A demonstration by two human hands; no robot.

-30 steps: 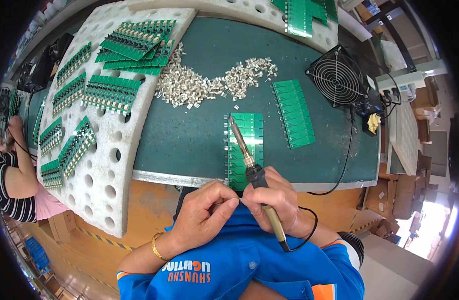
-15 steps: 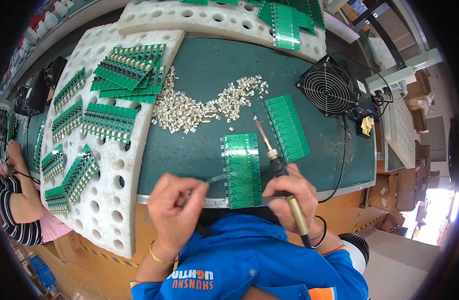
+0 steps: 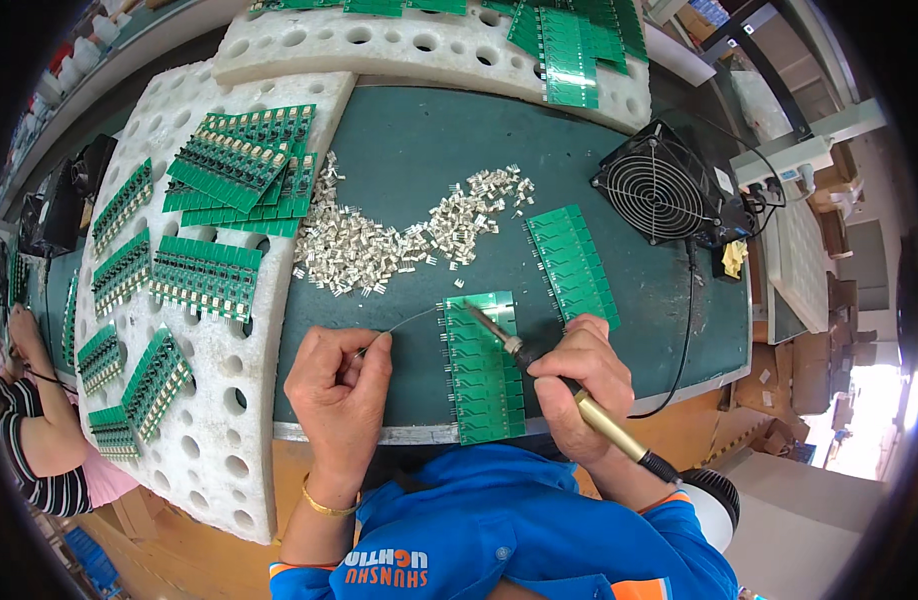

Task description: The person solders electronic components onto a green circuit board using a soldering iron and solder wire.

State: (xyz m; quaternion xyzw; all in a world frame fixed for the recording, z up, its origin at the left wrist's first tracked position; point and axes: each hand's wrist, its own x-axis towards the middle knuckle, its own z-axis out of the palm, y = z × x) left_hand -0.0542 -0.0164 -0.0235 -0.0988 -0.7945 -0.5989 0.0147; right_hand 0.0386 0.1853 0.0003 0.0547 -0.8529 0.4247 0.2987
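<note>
A soldering iron (image 3: 606,418) with a gold-coloured handle lies in the grip of my right hand (image 3: 585,385). Its tip reaches the upper left part of a green circuit board panel (image 3: 487,375), close to the pins along the left edge. My left hand (image 3: 341,385) pinches a thin solder wire (image 3: 411,319), whose far end runs to that same edge near the tip. Whether tip and wire touch a pin is too small to tell. To the right lies a second green board panel (image 3: 571,262). Beyond the boards spreads a heap of small white connectors (image 3: 369,245).
A black fan (image 3: 656,185) stands at the back right, its cable trailing along the table. White foam boards with holes (image 3: 234,405) lie left and at the back, carrying stacked circuit boards (image 3: 229,165). At far left, another person's hand (image 3: 24,330) is visible.
The soldering iron has swung left and down, its tip moving from beyond the boards onto the near panel. My left hand has shifted slightly, bringing the solder wire up to the panel's upper left edge.
</note>
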